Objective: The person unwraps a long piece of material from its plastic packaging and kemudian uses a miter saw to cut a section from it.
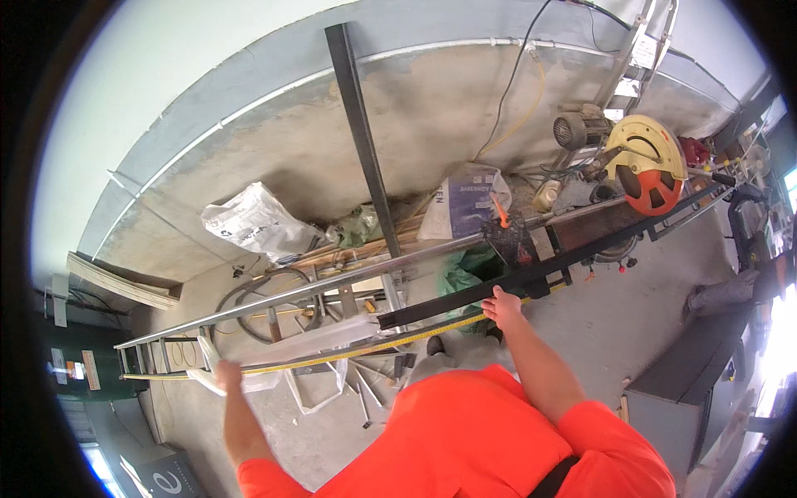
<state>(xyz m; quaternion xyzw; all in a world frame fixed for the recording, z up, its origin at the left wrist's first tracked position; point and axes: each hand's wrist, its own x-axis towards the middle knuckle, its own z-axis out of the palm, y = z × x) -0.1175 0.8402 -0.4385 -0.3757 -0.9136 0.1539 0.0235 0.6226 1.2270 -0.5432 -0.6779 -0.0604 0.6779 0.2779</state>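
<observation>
Carefully, the left hand [226, 375] pinched the yellow measuring tape [357, 352] taut at eight o'clock; the right hand [501, 307] pressed it against the long black steel bar [540, 270], best kept flush.

A white crumpled sack [253, 220] lies by the wall — a grey-blue printed bag [465, 202] slumps further right.
</observation>
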